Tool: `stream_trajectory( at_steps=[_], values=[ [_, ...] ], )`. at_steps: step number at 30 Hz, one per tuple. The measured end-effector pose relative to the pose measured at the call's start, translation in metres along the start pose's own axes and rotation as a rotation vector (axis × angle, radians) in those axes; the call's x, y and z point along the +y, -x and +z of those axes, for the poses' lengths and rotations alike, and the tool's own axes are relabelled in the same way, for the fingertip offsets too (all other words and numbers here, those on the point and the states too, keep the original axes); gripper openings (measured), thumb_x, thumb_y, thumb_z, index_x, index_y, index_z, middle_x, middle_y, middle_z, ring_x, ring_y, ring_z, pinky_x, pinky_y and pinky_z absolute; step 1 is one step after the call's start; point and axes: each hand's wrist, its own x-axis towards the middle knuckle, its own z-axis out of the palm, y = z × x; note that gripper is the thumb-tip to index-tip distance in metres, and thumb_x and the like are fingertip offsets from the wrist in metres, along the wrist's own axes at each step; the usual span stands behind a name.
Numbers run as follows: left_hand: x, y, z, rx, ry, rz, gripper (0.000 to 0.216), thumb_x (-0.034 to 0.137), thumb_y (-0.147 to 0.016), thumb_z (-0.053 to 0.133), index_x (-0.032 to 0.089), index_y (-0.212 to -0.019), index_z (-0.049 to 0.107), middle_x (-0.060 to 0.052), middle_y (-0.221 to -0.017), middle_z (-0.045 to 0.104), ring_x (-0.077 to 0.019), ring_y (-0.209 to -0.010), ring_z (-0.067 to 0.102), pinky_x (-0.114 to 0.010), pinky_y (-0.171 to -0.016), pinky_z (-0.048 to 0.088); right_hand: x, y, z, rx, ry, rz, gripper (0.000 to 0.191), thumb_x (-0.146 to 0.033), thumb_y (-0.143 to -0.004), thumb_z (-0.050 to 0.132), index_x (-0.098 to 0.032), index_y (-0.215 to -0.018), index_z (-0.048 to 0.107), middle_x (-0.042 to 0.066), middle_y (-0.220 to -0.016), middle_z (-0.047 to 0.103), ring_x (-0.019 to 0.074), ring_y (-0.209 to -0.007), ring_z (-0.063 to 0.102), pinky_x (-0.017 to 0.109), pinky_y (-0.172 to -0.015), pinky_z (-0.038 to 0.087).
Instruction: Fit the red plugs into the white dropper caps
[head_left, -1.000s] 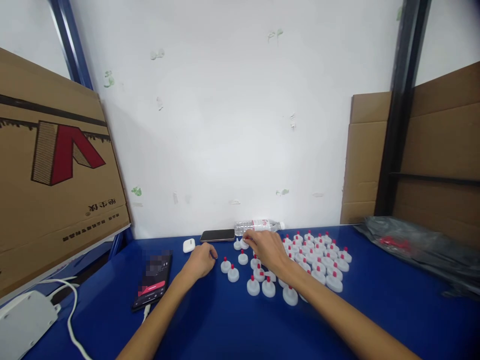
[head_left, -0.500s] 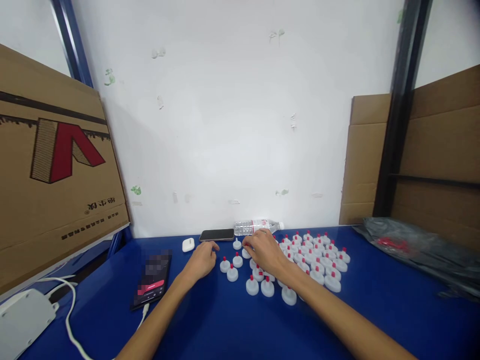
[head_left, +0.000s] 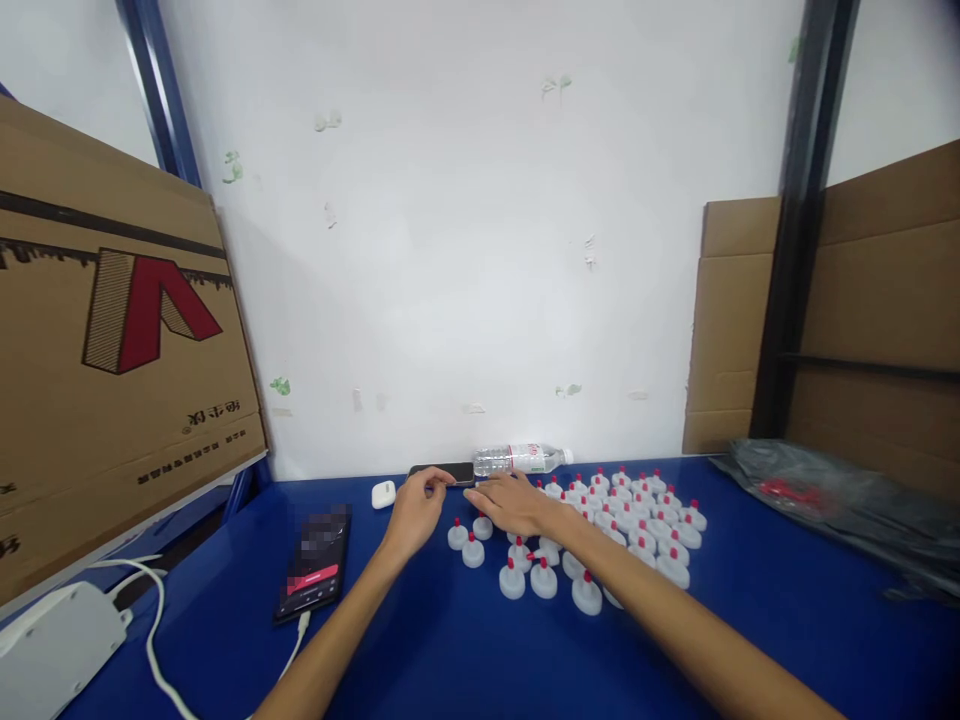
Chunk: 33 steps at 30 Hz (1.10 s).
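Observation:
My left hand (head_left: 420, 508) is near the back of the blue table, its thumb and forefinger bent together in a pinch. Whatever lies between those fingertips is too small to make out. Close by, my right hand (head_left: 517, 503) has its fingers closed low around a white nozzle cap (head_left: 480, 485), mostly hidden by them. Several white nozzle caps with red tips (head_left: 472, 550) stand just in front of the gap between both hands. A larger group of the same caps (head_left: 634, 520) spreads under and beyond my right forearm; one near its front edge is tilted.
Behind the hands lie a dark phone (head_left: 457, 473) and a clear plastic bottle (head_left: 517, 459) along the wall. A white earbud case (head_left: 383, 494) and a plugged-in phone (head_left: 315, 560) are at left. A grey plastic bag (head_left: 825, 520) covers the right corner.
My right hand has shifted left, and its fingers now cover the white cap without a red tip. My left hand has risen slightly, with thumb and forefinger drawn together. The view has shifted slightly.

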Motion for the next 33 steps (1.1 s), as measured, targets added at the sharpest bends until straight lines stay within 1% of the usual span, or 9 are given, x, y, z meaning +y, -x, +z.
stream_trajectory(
  at_steps=[3, 6, 8, 10, 13, 20, 26, 30, 33],
  values=[
    [0.001, -0.001, 0.000, 0.014, 0.140, -0.027, 0.022, 0.029, -0.081, 0.052, 0.018, -0.090, 0.069, -0.005, -0.086, 0.071, -0.0173, -0.071, 0.063, -0.027, -0.063, 0.046, -0.005, 0.010, -0.008, 0.085, 0.033, -0.107, 0.045, -0.044, -0.104, 0.030, -0.023, -0.111, 0.068, 0.006, -0.114, 0.071, 0.0270, -0.120, 0.056, 0.051, -0.106, 0.031],
    [0.004, 0.001, 0.001, -0.022, 0.274, -0.062, 0.029, 0.038, -0.078, 0.059, 0.017, -0.096, 0.066, -0.004, -0.083, 0.069, -0.0156, -0.066, 0.060, -0.023, -0.051, 0.042, -0.014, 0.029, -0.020, 0.234, 0.098, -0.242, 0.033, -0.039, -0.102, 0.041, -0.021, -0.111, 0.067, 0.006, -0.109, 0.071, 0.0226, -0.109, 0.061, 0.046, -0.108, 0.029],
    [0.008, 0.004, 0.003, -0.070, 0.370, -0.092, 0.034, 0.041, -0.076, 0.064, 0.017, -0.099, 0.065, -0.005, -0.084, 0.068, -0.0143, -0.064, 0.059, -0.021, -0.046, 0.039, -0.019, 0.039, -0.023, 0.277, 0.141, -0.285, 0.026, -0.036, -0.099, 0.048, -0.021, -0.108, 0.068, 0.005, -0.103, 0.071, 0.0205, -0.098, 0.063, 0.042, -0.103, 0.034],
    [0.011, 0.007, 0.006, -0.125, 0.508, -0.137, 0.037, 0.041, -0.075, 0.069, 0.017, -0.102, 0.065, -0.005, -0.087, 0.068, -0.0129, -0.065, 0.058, -0.019, -0.045, 0.037, -0.020, 0.045, -0.023, 0.284, 0.186, -0.302, 0.022, -0.033, -0.097, 0.052, -0.021, -0.108, 0.068, 0.006, -0.100, 0.070, 0.0193, -0.092, 0.063, 0.037, -0.092, 0.040],
    [0.015, 0.010, 0.010, -0.168, 0.684, -0.190, 0.040, 0.038, -0.071, 0.076, 0.016, -0.102, 0.065, -0.005, -0.087, 0.067, -0.0116, -0.067, 0.056, -0.017, -0.045, 0.036, -0.018, 0.045, -0.019, 0.277, 0.245, -0.325, 0.020, -0.030, -0.098, 0.053, -0.022, -0.110, 0.066, 0.006, -0.101, 0.068, 0.0185, -0.089, 0.063, 0.034, -0.082, 0.042],
    [0.022, 0.015, 0.014, -0.223, 0.730, -0.204, 0.043, 0.039, -0.069, 0.081, 0.016, -0.101, 0.065, -0.002, -0.082, 0.064, -0.0101, -0.065, 0.055, -0.016, -0.045, 0.033, -0.011, 0.040, -0.012, 0.286, 0.312, -0.360, 0.020, -0.034, -0.099, 0.053, -0.024, -0.112, 0.065, 0.004, -0.102, 0.068, 0.0188, -0.090, 0.062, 0.034, -0.082, 0.041],
    [0.025, 0.016, 0.016, -0.230, 0.658, -0.169, 0.041, 0.042, -0.070, 0.080, 0.016, -0.098, 0.065, 0.000, -0.075, 0.063, -0.0102, -0.061, 0.054, -0.017, -0.046, 0.034, -0.007, 0.041, -0.014, 0.311, 0.334, -0.377, 0.018, -0.033, -0.099, 0.052, -0.022, -0.103, 0.066, 0.005, -0.100, 0.069, 0.0189, -0.089, 0.062, 0.036, -0.086, 0.041],
    [0.026, 0.015, 0.014, -0.239, 0.646, -0.142, 0.039, 0.043, -0.071, 0.079, 0.016, -0.096, 0.066, -0.002, -0.083, 0.064, -0.0107, -0.066, 0.055, -0.017, -0.046, 0.034, -0.003, 0.040, -0.015, 0.375, 0.358, -0.413, 0.017, -0.031, -0.100, 0.051, -0.021, -0.099, 0.064, 0.005, -0.099, 0.070, 0.0195, -0.090, 0.062, 0.036, -0.087, 0.041],
    [0.029, 0.016, 0.009, -0.275, 0.703, -0.153, 0.041, 0.041, -0.073, 0.078, 0.018, -0.105, 0.066, -0.004, -0.094, 0.066, -0.0129, -0.076, 0.059, -0.017, -0.049, 0.037, -0.003, 0.040, -0.016, 0.431, 0.378, -0.454, 0.016, -0.029, -0.100, 0.050, -0.021, -0.103, 0.063, 0.006, -0.102, 0.071, 0.0199, -0.092, 0.063, 0.036, -0.087, 0.041]
  ],
)
